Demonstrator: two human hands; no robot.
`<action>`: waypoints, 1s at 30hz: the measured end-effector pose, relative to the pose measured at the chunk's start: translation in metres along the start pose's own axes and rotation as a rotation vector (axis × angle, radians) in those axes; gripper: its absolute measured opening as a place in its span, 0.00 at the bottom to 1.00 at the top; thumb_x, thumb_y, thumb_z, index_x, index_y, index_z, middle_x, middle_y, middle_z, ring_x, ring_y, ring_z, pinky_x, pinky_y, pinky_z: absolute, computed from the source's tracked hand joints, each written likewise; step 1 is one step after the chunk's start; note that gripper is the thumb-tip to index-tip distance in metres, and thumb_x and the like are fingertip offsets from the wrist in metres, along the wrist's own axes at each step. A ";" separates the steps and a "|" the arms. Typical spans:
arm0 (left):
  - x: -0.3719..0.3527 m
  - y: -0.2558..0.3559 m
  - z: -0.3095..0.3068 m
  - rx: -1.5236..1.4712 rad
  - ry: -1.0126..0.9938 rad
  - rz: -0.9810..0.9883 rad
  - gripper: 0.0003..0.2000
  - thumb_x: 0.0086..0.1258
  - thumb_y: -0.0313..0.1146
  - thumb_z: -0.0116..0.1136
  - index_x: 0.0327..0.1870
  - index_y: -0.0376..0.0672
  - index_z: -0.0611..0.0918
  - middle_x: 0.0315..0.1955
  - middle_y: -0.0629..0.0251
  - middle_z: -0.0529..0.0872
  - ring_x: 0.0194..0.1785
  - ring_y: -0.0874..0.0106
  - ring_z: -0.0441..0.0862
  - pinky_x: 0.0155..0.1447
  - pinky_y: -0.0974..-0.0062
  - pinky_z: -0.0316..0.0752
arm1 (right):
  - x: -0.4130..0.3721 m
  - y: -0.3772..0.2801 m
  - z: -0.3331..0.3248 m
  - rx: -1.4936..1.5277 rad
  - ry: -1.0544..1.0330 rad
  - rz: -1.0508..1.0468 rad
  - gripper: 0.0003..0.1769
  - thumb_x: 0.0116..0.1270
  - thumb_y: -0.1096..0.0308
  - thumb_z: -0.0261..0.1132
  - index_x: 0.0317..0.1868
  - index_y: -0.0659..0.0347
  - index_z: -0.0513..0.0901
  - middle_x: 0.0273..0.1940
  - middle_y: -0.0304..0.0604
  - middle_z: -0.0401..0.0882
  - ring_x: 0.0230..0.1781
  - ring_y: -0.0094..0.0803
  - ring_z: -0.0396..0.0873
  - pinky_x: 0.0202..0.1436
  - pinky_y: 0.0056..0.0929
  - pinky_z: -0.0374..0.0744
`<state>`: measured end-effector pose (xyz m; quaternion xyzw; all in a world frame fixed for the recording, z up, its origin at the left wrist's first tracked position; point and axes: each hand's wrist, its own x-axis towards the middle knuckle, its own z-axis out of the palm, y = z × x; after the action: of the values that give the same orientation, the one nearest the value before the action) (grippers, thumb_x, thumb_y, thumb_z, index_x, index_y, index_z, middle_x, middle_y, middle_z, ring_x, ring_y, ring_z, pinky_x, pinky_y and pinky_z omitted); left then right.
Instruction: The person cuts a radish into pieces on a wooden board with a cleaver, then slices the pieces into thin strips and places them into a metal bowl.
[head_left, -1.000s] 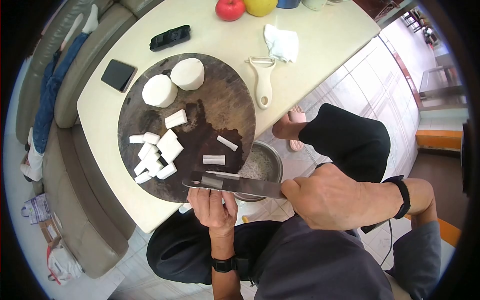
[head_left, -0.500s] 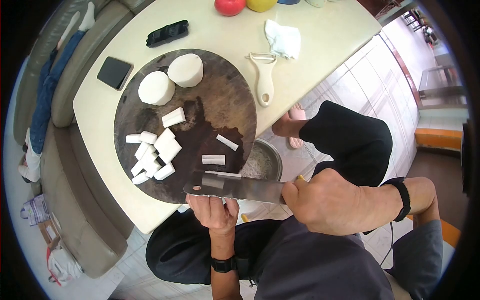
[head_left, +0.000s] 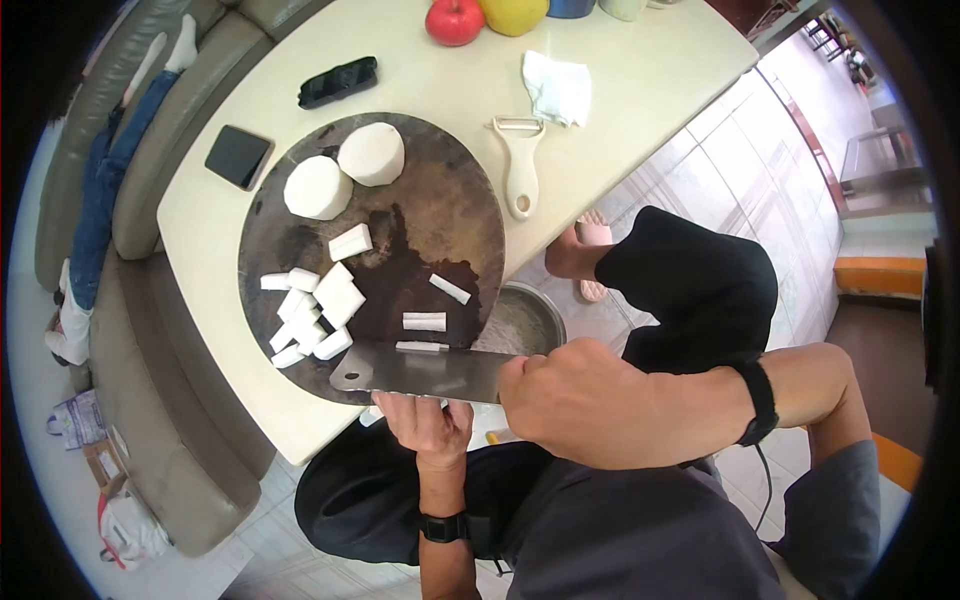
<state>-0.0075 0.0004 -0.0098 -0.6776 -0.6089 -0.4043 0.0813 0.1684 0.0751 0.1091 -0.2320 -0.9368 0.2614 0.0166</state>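
My right hand (head_left: 590,405) is closed round the handle of a cleaver (head_left: 420,374), whose broad blade lies across the near edge of the round chopping board (head_left: 440,200). Just below the blade, my left hand (head_left: 428,428) has its fingers curled; the blade hides the fingertips and whatever they hold. Beyond the blade are thin white radish strips (head_left: 425,321), one partly covered by it. A pile of white radish chunks (head_left: 338,297) lies on the board's left. Two thick radish rounds (head_left: 371,155) stand at the far side.
A steel bowl (head_left: 545,320) sits below the table edge, partly under the board. On the table (head_left: 430,75) are a peeler (head_left: 521,170), a white cloth (head_left: 557,88), a phone (head_left: 239,156), a black object (head_left: 338,82) and a red apple (head_left: 455,20). Another person's legs (head_left: 120,150) rest on the sofa.
My right hand has moved left with the cleaver, and the blade now reaches further across the board's near edge. My left hand stays almost in place. The view has shifted slightly.
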 end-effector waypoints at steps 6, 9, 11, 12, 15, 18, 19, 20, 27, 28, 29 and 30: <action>0.016 0.011 0.000 -0.013 0.036 -0.066 0.08 0.53 0.18 0.61 0.36 0.32 0.81 0.38 0.53 0.82 0.43 0.53 0.79 0.49 0.58 0.74 | -0.001 0.022 -0.009 0.094 -0.123 0.208 0.07 0.49 0.74 0.64 0.29 0.69 0.79 0.27 0.56 0.80 0.30 0.50 0.82 0.33 0.41 0.79; 0.025 0.017 -0.007 -0.024 0.068 -0.183 0.07 0.55 0.18 0.62 0.35 0.33 0.81 0.37 0.56 0.82 0.42 0.56 0.80 0.47 0.66 0.76 | -0.001 0.040 -0.020 0.251 -0.071 0.145 0.06 0.53 0.74 0.60 0.25 0.70 0.79 0.26 0.59 0.79 0.29 0.54 0.81 0.33 0.44 0.78; 0.032 0.015 -0.013 -0.083 0.089 -0.290 0.06 0.56 0.18 0.62 0.34 0.33 0.81 0.36 0.56 0.83 0.40 0.58 0.81 0.46 0.67 0.76 | 0.000 0.048 -0.019 0.471 0.024 0.203 0.13 0.61 0.72 0.55 0.21 0.71 0.78 0.20 0.54 0.78 0.21 0.44 0.79 0.27 0.38 0.76; 0.034 0.012 -0.017 -0.151 0.097 -0.404 0.05 0.56 0.18 0.62 0.34 0.33 0.81 0.35 0.57 0.83 0.38 0.60 0.81 0.44 0.69 0.76 | 0.000 0.052 -0.024 0.467 0.028 0.190 0.13 0.61 0.72 0.55 0.21 0.71 0.78 0.20 0.54 0.78 0.21 0.44 0.79 0.27 0.38 0.76; 0.045 0.009 -0.028 -0.454 0.133 -0.734 0.06 0.62 0.19 0.61 0.39 0.33 0.81 0.34 0.59 0.85 0.36 0.68 0.82 0.42 0.73 0.78 | 0.001 0.066 -0.032 1.070 -0.173 0.343 0.17 0.65 0.67 0.55 0.20 0.68 0.77 0.14 0.38 0.73 0.11 0.20 0.69 0.17 0.22 0.68; 0.065 0.008 -0.041 -0.800 0.085 -0.965 0.15 0.69 0.27 0.57 0.54 0.31 0.77 0.41 0.56 0.84 0.42 0.70 0.83 0.47 0.74 0.81 | -0.003 0.070 -0.031 1.237 -0.204 0.321 0.17 0.66 0.67 0.55 0.21 0.68 0.77 0.15 0.38 0.75 0.11 0.20 0.69 0.16 0.20 0.68; 0.075 0.011 -0.044 -1.102 0.072 -1.065 0.17 0.70 0.27 0.55 0.57 0.32 0.74 0.44 0.55 0.83 0.44 0.69 0.83 0.49 0.71 0.80 | -0.004 0.069 -0.032 1.289 -0.210 0.298 0.17 0.68 0.68 0.55 0.21 0.68 0.77 0.16 0.38 0.75 0.11 0.18 0.69 0.15 0.18 0.67; 0.082 0.012 -0.044 -1.409 0.053 -1.153 0.19 0.71 0.27 0.53 0.61 0.32 0.72 0.46 0.55 0.83 0.46 0.67 0.83 0.52 0.68 0.80 | -0.004 0.070 -0.031 1.278 -0.206 0.292 0.17 0.68 0.68 0.55 0.21 0.68 0.77 0.16 0.38 0.75 0.11 0.18 0.69 0.15 0.18 0.67; 0.069 -0.001 -0.026 -1.542 -0.046 -1.224 0.16 0.71 0.23 0.52 0.59 0.34 0.74 0.44 0.57 0.84 0.44 0.67 0.84 0.48 0.69 0.83 | -0.009 0.067 -0.027 1.436 -0.253 0.349 0.15 0.70 0.70 0.56 0.25 0.68 0.78 0.21 0.40 0.78 0.11 0.16 0.68 0.15 0.16 0.65; 0.067 -0.002 -0.025 -1.501 -0.028 -1.237 0.15 0.70 0.22 0.53 0.57 0.34 0.76 0.42 0.58 0.85 0.43 0.68 0.84 0.47 0.71 0.83 | -0.009 0.067 -0.026 1.433 -0.257 0.343 0.15 0.70 0.70 0.56 0.25 0.68 0.78 0.21 0.40 0.78 0.11 0.16 0.68 0.15 0.16 0.65; 0.067 -0.001 -0.023 -1.492 -0.016 -1.244 0.13 0.68 0.22 0.56 0.53 0.34 0.78 0.40 0.60 0.85 0.42 0.69 0.84 0.45 0.73 0.83 | -0.009 0.068 -0.025 1.417 -0.249 0.339 0.14 0.69 0.70 0.56 0.26 0.69 0.78 0.20 0.40 0.78 0.11 0.17 0.69 0.15 0.17 0.66; 0.068 0.001 -0.022 -1.491 -0.015 -1.243 0.13 0.68 0.22 0.56 0.53 0.34 0.78 0.40 0.60 0.85 0.42 0.69 0.84 0.45 0.73 0.83 | -0.010 0.069 -0.024 1.401 -0.238 0.338 0.14 0.68 0.69 0.56 0.27 0.69 0.78 0.20 0.41 0.78 0.12 0.19 0.70 0.15 0.18 0.67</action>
<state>-0.0210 0.0380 0.0491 -0.1151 -0.4462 -0.6530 -0.6011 0.2106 0.1342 0.0968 -0.2784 -0.4967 0.8219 0.0189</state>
